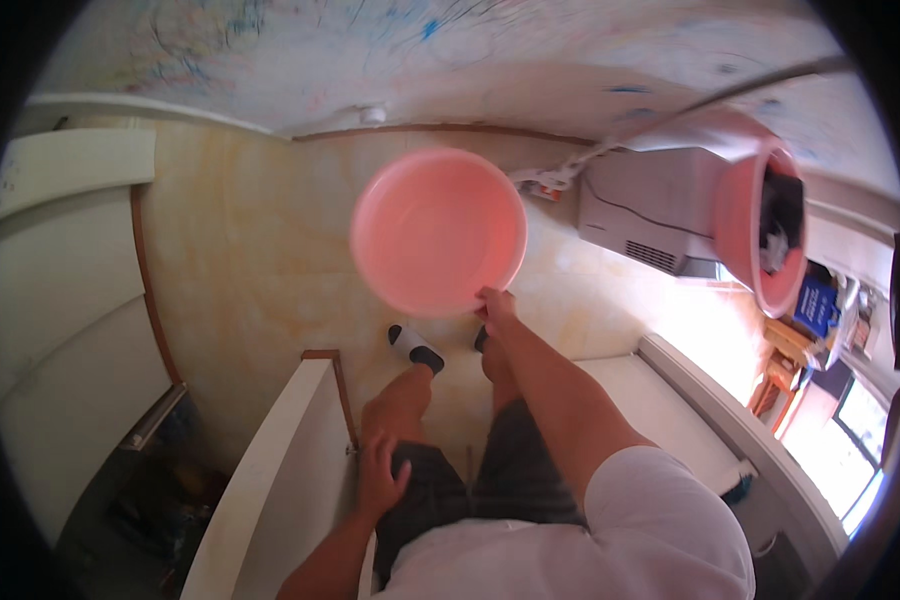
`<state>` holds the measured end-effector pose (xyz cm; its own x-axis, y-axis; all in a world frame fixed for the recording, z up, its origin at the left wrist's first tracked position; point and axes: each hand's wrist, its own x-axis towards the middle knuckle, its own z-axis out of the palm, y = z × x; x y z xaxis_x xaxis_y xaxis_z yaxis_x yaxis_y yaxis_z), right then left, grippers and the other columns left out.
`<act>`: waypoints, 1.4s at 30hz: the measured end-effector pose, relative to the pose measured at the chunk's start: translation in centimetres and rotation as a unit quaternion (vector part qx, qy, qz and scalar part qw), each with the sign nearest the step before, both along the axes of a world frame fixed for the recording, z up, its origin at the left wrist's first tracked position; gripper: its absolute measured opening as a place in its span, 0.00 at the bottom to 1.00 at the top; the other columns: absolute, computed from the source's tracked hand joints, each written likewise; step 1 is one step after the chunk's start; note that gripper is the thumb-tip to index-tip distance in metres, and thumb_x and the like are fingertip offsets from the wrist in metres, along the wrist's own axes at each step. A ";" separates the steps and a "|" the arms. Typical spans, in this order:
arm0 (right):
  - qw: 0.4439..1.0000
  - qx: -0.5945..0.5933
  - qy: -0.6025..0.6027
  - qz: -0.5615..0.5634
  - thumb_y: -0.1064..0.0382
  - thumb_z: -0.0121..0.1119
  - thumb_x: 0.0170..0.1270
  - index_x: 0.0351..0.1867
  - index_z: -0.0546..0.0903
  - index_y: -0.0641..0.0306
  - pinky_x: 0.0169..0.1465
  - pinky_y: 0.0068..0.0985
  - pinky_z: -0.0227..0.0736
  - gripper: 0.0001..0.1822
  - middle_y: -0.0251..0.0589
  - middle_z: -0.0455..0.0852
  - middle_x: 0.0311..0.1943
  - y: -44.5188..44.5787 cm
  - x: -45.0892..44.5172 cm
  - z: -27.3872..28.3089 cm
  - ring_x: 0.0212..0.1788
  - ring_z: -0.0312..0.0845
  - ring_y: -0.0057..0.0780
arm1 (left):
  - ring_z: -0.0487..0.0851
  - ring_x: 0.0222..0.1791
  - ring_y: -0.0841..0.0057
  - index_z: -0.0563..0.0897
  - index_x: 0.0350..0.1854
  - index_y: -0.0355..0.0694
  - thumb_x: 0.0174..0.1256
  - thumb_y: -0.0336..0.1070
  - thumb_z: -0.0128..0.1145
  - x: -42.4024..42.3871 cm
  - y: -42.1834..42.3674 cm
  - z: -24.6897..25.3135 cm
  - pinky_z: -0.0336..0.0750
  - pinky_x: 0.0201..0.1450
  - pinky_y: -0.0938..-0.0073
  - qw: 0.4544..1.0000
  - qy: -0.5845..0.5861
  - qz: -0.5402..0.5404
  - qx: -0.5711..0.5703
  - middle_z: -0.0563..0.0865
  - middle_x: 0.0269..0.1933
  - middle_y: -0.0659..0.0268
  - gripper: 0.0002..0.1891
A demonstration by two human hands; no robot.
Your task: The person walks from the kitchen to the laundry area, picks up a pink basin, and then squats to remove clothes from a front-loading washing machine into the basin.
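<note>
A round pink plastic basin [439, 229] hangs over the tiled floor in front of me, its empty inside facing up towards my eyes. My right hand [497, 306] grips its near right rim. Beside my thigh, my left hand [381, 476] hangs with fingers slightly apart and nothing in them. The end of a white wall [285, 465] stands close to that hand's left.
A second pink basin [735, 217] with dark cloth [780, 210] rests on a grey appliance [645, 210] at the right. A power strip [547, 180] lies near the scribbled wall [420, 67]. A white door frame [742, 435] stands at the lower right.
</note>
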<state>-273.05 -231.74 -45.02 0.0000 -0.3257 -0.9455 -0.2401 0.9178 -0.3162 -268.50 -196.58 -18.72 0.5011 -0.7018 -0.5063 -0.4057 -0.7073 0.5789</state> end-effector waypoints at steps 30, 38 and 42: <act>0.776 -0.415 0.258 -0.398 0.55 0.66 0.67 0.40 0.83 0.64 0.42 0.29 0.80 0.14 0.39 0.89 0.32 44.5 -42.3 53.2 0.36 0.86 0.27 | 0.87 0.52 0.57 0.70 0.64 0.33 0.62 0.32 0.53 -26.2 -26.5 38.1 0.87 0.50 0.51 0.752 0.562 -0.342 0.035 0.82 0.57 0.55 0.26; 0.702 -0.456 0.316 -0.447 0.62 0.62 0.71 0.37 0.81 0.65 0.39 0.24 0.79 0.08 0.37 0.88 0.31 48.1 -60.8 57.5 0.34 0.85 0.21 | 0.89 0.48 0.58 0.71 0.62 0.31 0.65 0.31 0.50 -38.6 -17.6 42.1 0.90 0.47 0.53 0.802 0.520 -0.295 0.024 0.83 0.54 0.52 0.23; 0.721 -0.451 0.273 -0.449 0.63 0.61 0.72 0.37 0.81 0.67 0.38 0.22 0.78 0.08 0.36 0.87 0.30 49.0 -64.4 58.2 0.32 0.84 0.20 | 0.89 0.46 0.57 0.71 0.63 0.31 0.65 0.30 0.51 -41.7 -16.7 42.5 0.89 0.47 0.53 0.807 0.506 -0.302 -0.027 0.83 0.52 0.53 0.23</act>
